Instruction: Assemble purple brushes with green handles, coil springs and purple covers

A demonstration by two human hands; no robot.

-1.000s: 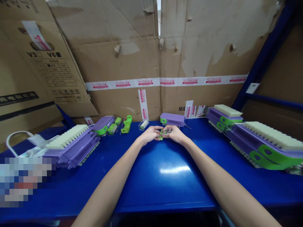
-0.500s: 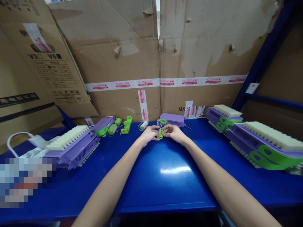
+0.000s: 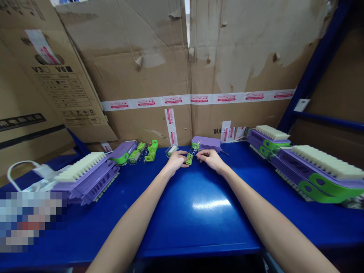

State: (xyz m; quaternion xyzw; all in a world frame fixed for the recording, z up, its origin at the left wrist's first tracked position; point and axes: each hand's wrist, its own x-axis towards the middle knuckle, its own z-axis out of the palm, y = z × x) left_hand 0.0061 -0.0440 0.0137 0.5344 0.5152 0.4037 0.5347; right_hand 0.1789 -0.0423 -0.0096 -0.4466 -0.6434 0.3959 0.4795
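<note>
My left hand (image 3: 176, 163) pinches a small green plastic piece (image 3: 189, 158) at its left edge, just above the blue tabletop. From the piece's top, a silvery coil (image 3: 196, 146) leans up and to the right, passing in front of a purple and green brush body (image 3: 209, 143). My right hand (image 3: 211, 159) is apart from the green piece, a short way to its right. Its thumb and forefinger are pressed together beside the coil; anything between them is too small to make out. Behind my left hand lies a clear casing with a whitish block (image 3: 172, 150).
Purple brushes with cream bristles (image 3: 82, 167) are stacked at left, and more brushes (image 3: 327, 163) at right. Green parts (image 3: 151, 151) and coils lie at back left. A white plug with cable (image 3: 42, 170) sits far left. Cardboard (image 3: 148, 76) walls the back.
My right hand has come off the green piece and moved slightly right. The piece has shifted a little left in my left hand, and its coil now tilts right instead of standing upright.
</note>
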